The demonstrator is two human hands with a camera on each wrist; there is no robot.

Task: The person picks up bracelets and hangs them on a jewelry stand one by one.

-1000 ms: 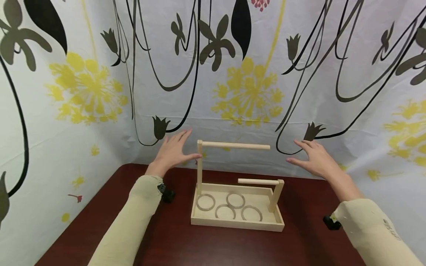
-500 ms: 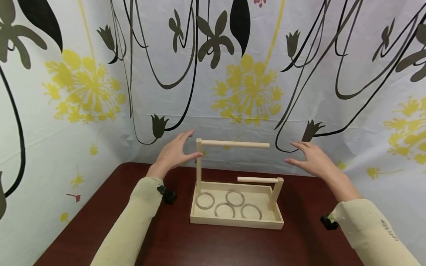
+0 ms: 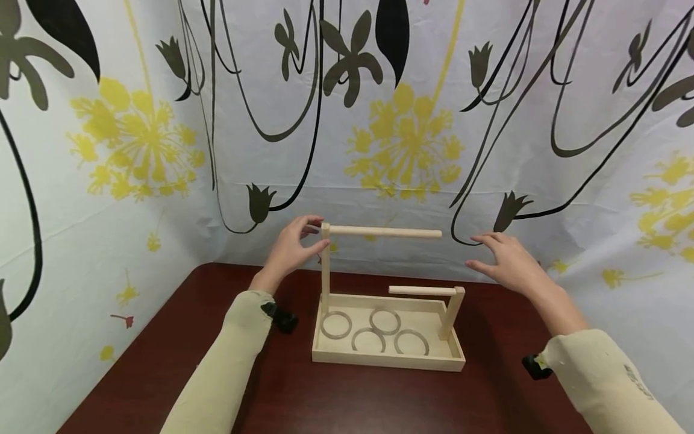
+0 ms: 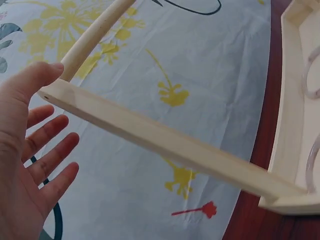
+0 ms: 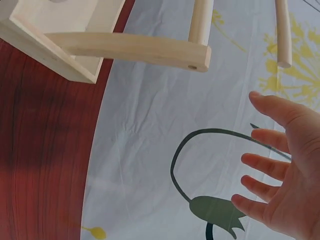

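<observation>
A light wooden tray (image 3: 387, 361) carries a tall post (image 3: 325, 271) at its left end, topped by a long dowel (image 3: 385, 232). At its right end a shorter post (image 3: 452, 313) bears a short dowel (image 3: 423, 290). Several pale rings (image 3: 336, 338) lie flat inside the tray. My left hand (image 3: 290, 250) is at the top of the tall post, fingers spread; in the left wrist view its thumb (image 4: 45, 75) overlaps the corner where post and dowel meet. My right hand (image 3: 512, 262) hovers to the right of the dowels, fingers apart, holding nothing.
The tray stands on a dark red-brown table (image 3: 347, 401). A white cloth (image 3: 303, 253) with printed flowers and vines hangs close behind and at the sides. Dark wrist cameras (image 3: 537, 366) sit on both sleeves.
My left hand has moved slightly right, closer to the top of the tall post, with its fingers bending a little behind it. The right hand, tray and rings have hardly changed.
</observation>
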